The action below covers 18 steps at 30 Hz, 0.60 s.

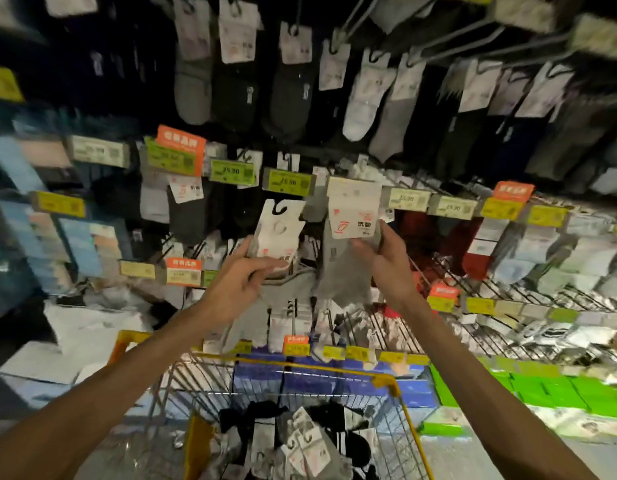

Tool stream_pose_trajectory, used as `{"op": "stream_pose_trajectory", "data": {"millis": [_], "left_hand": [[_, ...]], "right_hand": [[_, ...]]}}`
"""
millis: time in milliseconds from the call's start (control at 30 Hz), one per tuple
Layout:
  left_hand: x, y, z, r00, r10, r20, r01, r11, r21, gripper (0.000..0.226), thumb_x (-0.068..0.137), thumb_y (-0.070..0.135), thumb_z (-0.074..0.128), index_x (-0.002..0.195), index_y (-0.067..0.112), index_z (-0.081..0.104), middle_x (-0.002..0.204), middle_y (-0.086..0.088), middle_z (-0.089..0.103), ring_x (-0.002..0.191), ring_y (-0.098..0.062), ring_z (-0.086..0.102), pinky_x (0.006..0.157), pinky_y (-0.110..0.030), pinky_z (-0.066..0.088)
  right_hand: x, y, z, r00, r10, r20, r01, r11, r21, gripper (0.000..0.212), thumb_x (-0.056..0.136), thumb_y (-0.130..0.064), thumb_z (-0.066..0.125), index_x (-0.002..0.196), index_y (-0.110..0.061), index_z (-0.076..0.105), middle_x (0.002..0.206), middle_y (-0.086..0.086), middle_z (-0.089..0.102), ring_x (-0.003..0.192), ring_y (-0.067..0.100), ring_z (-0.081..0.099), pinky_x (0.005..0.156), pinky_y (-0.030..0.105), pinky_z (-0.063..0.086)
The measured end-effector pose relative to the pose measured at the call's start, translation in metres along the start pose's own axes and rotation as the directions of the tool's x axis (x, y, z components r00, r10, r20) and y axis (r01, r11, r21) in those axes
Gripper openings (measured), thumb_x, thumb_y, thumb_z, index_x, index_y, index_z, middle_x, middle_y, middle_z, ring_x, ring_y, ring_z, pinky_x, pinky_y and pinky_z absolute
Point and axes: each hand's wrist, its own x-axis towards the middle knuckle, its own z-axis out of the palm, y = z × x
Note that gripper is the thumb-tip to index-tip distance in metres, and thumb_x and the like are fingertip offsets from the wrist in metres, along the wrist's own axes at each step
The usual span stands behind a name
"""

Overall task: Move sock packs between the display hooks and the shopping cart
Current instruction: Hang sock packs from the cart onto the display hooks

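Observation:
My left hand (pixel 238 285) grips a sock pack with a white card and black hook (pixel 278 233), held up in front of the display. My right hand (pixel 386 258) holds a grey sock pack (pixel 348 237) by its white card with red print, the grey socks hanging below it. Both packs are raised at the height of the middle row of display hooks (pixel 414 181). Below, the shopping cart (pixel 386 379) with a yellow rim holds several sock packs (pixel 307 441), black, grey and white.
Rows of hanging socks fill the wall above and to both sides, with yellow and green price tags (pixel 232 171) on the hook ends. Wire hooks jut out at the right. Blue and green boxed goods (pixel 542 389) sit on a low shelf behind the cart.

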Motion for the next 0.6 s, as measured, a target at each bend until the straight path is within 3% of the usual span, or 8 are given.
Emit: {"op": "stream_pose_trajectory", "data": {"millis": [67, 167, 267, 300, 400, 600], "left_hand": [[0.003, 0.015, -0.006, 1.000, 0.004, 0.020, -0.004, 0.999, 0.036, 0.036, 0.097, 0.004, 0.054, 0.126, 0.023, 0.066, 0.138, 0.020, 0.046, 0.139, -0.023, 0.037, 0.117, -0.039, 0.025], [0.006, 0.028, -0.009, 0.999, 0.016, 0.032, -0.014, 0.998, -0.053, 0.051, 0.085, -0.009, 0.067, 0.121, 0.027, 0.064, 0.147, -0.005, 0.041, 0.140, -0.022, 0.036, 0.118, -0.036, 0.030], [0.010, 0.039, -0.010, 0.997, -0.019, 0.069, 0.034, 0.976, -0.215, 0.060, 0.077, -0.017, 0.070, 0.122, 0.021, 0.065, 0.147, -0.006, 0.036, 0.138, -0.010, 0.034, 0.110, -0.009, 0.028], [0.012, 0.043, -0.010, 0.994, -0.040, 0.102, 0.066, 0.962, -0.264, 0.062, 0.076, -0.018, 0.070, 0.125, 0.020, 0.065, 0.149, -0.002, 0.035, 0.138, -0.006, 0.032, 0.110, -0.009, 0.028], [0.025, 0.056, -0.006, 0.979, -0.065, 0.193, 0.141, 0.898, -0.416, 0.073, 0.073, -0.025, 0.067, 0.125, 0.026, 0.065, 0.150, 0.004, 0.034, 0.140, -0.007, 0.031, 0.114, -0.031, 0.034], [0.049, 0.083, 0.012, 0.961, -0.080, 0.265, 0.228, 0.773, -0.591, 0.081, 0.072, -0.036, 0.052, 0.106, 0.033, 0.076, 0.142, 0.009, 0.049, 0.129, -0.007, 0.048, 0.098, -0.031, 0.052]], "right_hand": [[-0.002, -0.006, -0.011, 0.998, 0.013, -0.062, -0.010, 0.998, 0.057, 0.038, 0.092, 0.003, 0.059, 0.127, -0.011, 0.058, 0.119, 0.000, 0.068, 0.109, 0.012, 0.065, 0.086, 0.026, 0.054], [-0.008, -0.009, -0.028, 0.994, 0.068, -0.087, -0.056, 0.990, 0.132, 0.038, 0.093, -0.004, 0.060, 0.129, -0.015, 0.058, 0.122, 0.003, 0.068, 0.113, 0.022, 0.064, 0.093, 0.041, 0.053], [-0.013, -0.012, -0.039, 0.990, 0.129, -0.062, -0.117, 0.979, 0.168, 0.037, 0.094, -0.007, 0.060, 0.129, -0.018, 0.060, 0.123, 0.004, 0.068, 0.113, 0.025, 0.064, 0.097, 0.047, 0.050], [-0.015, -0.014, -0.042, 0.988, 0.149, -0.047, -0.139, 0.975, 0.175, 0.037, 0.093, -0.007, 0.060, 0.128, -0.019, 0.060, 0.122, 0.004, 0.068, 0.113, 0.026, 0.064, 0.099, 0.050, 0.049], [-0.021, -0.021, -0.048, 0.981, 0.194, 0.000, -0.191, 0.967, 0.171, 0.038, 0.092, -0.008, 0.061, 0.128, -0.020, 0.060, 0.122, 0.003, 0.068, 0.112, 0.025, 0.065, 0.099, 0.051, 0.049], [-0.021, -0.052, -0.082, 0.988, 0.148, -0.035, -0.139, 0.972, 0.191, 0.036, 0.092, -0.005, 0.058, 0.127, -0.016, 0.060, 0.120, 0.004, 0.069, 0.108, 0.024, 0.067, 0.088, 0.040, 0.053]]}}
